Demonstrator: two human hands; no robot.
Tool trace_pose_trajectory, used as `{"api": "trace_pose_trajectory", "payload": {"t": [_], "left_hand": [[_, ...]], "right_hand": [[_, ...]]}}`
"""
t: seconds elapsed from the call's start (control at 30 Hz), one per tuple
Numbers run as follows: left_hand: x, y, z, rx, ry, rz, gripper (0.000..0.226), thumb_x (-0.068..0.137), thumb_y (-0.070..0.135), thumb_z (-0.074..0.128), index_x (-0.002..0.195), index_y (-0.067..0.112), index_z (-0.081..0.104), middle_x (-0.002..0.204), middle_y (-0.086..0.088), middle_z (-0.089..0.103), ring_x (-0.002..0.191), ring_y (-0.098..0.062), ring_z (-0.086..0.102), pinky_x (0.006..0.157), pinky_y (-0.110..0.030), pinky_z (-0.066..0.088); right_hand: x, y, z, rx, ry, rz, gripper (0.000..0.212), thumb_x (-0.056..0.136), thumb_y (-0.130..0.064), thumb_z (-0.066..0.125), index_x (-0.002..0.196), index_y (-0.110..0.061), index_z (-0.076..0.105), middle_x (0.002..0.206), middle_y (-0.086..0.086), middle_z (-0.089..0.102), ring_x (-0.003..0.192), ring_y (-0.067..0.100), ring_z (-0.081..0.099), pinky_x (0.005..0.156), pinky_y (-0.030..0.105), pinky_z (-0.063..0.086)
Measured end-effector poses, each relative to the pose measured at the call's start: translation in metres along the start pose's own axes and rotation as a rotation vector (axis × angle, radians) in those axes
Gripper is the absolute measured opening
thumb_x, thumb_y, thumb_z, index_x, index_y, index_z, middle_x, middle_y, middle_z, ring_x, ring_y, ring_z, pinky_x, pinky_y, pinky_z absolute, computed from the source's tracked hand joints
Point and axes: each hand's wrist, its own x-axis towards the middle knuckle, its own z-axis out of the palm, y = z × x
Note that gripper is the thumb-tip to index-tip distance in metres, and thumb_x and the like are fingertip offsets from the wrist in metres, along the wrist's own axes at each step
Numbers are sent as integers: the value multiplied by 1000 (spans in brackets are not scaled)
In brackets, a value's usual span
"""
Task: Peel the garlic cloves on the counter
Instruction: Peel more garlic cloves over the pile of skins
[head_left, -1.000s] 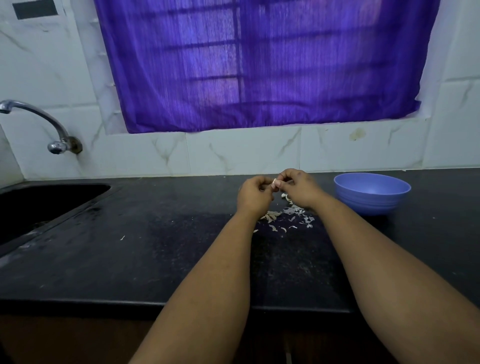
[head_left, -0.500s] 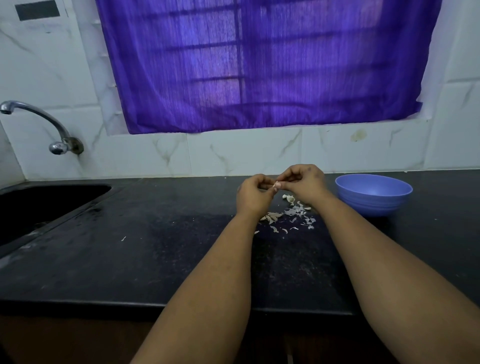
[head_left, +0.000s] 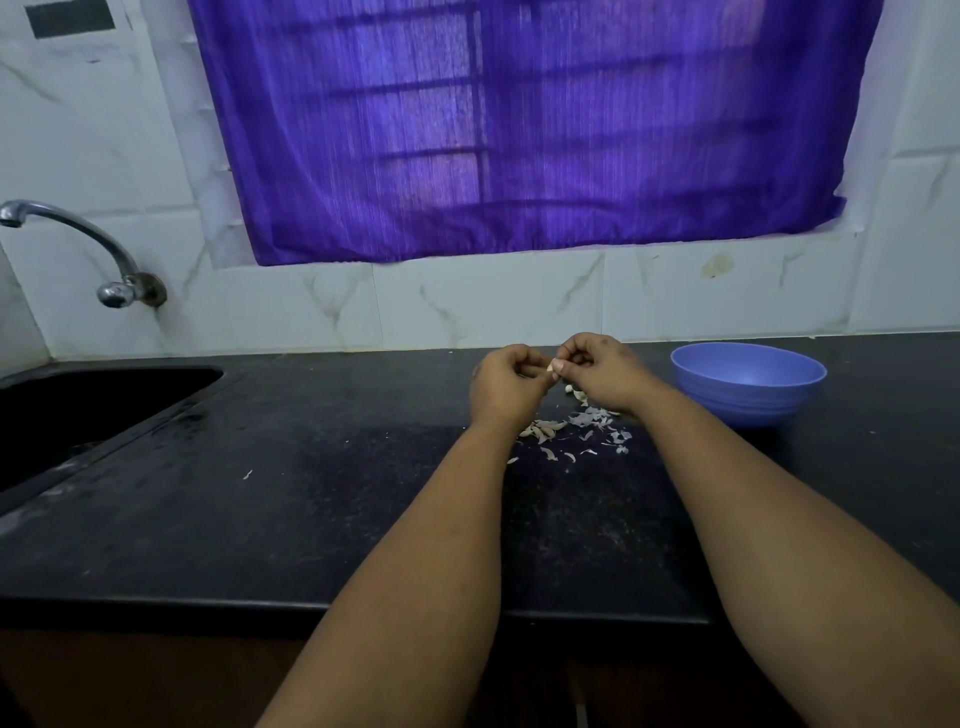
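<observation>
Head view: at frame centre a garlic clove (head_left: 549, 367) is pinched between left hand (head_left: 506, 387) and right hand (head_left: 602, 374); skin is best pulled away in small strips.

This is looking like a home kitchen. A dark stone counter (head_left: 270, 519) is running along a wall of white marbled tiles (head_left: 467, 306), and a dark sink (head_left: 78, 410) is sitting sunk into the counter at the left, with a chrome tap (head_left: 78, 234) curving out from the wall above it. A purple curtain (head_left: 519, 130) is hanging over a barred window and letting daylight glow through. A blue bowl (head_left: 748, 384) is standing on the counter at the right, near the wall, and garlic skins (head_left: 571, 431) are lying scattered on the counter just left of it, showing food being prepared here.
</observation>
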Motion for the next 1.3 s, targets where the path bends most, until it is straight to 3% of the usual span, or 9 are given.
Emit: {"api": "trace_pose_trajectory", "payload": {"t": [0.1, 0.23, 0.33, 0.43, 0.6, 0.87, 0.97, 1.17, 1.3], "left_hand": [[0, 1, 0, -17, 36, -33, 21, 77, 18, 79, 94, 19, 66, 76, 2, 72, 77, -15, 70, 79, -41, 58], [-3, 10, 2, -204, -61, -129, 55, 83, 7, 71, 133, 4, 46, 84, -3, 68, 84, -17, 65, 85, -35, 54], [-6, 17, 3, -427, -128, -252, 18, 93, 5, 56, 110, 0, 58, 75, -6, 58, 66, -15, 53, 57, -20, 46], [-4, 12, 2, -465, -146, -282, 13, 97, 9, 54, 88, 7, 63, 78, -5, 61, 65, -10, 55, 57, -16, 48], [-3, 11, 2, -605, -133, -305, 15, 96, 3, 53, 85, 9, 61, 77, -4, 61, 65, -9, 53, 63, -16, 50], [-2, 14, 0, -812, -67, -361, 15, 99, 0, 47, 88, 7, 55, 77, -6, 57, 64, -11, 54, 56, -15, 51], [-1, 14, 1, -810, -57, -349, 14, 99, 3, 48, 89, 7, 55, 81, -7, 60, 67, -11, 55, 57, -15, 51], [3, 12, -3, -762, 58, -337, 16, 101, 10, 47, 88, 9, 56, 82, -1, 60, 63, -7, 52, 55, -15, 48], [2, 10, -4, -642, 67, -270, 8, 96, 3, 53, 92, 10, 54, 78, 0, 56, 62, -9, 48, 53, -15, 44]], "right_hand": [[2, 2, 3, 1, 14, 2, 15, 94, -16, 60, 80, -22, 57, 84, 1, 67, 75, 14, 56, 71, 29, 47], [4, 1, 4, 1, 38, 2, 17, 95, -16, 58, 79, -23, 54, 78, -1, 60, 75, 16, 53, 69, 29, 44], [5, 2, 2, -30, 36, -18, 12, 95, -17, 58, 84, -20, 56, 82, -1, 59, 77, 15, 51, 69, 25, 43], [5, 2, 3, -57, 16, -30, 8, 95, -20, 59, 87, -21, 56, 88, -3, 59, 81, 14, 52, 71, 26, 41], [4, 1, 4, -85, 2, -31, 4, 95, -22, 58, 94, -19, 56, 88, -4, 56, 82, 14, 52, 74, 27, 40], [4, -1, 4, -81, -11, -16, 9, 95, -22, 59, 86, -24, 56, 89, -3, 59, 82, 16, 54, 77, 32, 48], [4, -1, 4, -72, -24, 4, 13, 94, -25, 60, 82, -29, 56, 91, -2, 61, 85, 18, 57, 85, 40, 52], [2, -4, 3, -35, -18, 31, 12, 93, -24, 61, 81, -27, 58, 85, -4, 60, 81, 18, 58, 84, 40, 52], [2, -8, -1, 125, 146, 59, 13, 83, -8, 67, 78, -19, 63, 73, 0, 70, 76, 18, 70, 75, 40, 57]]}}
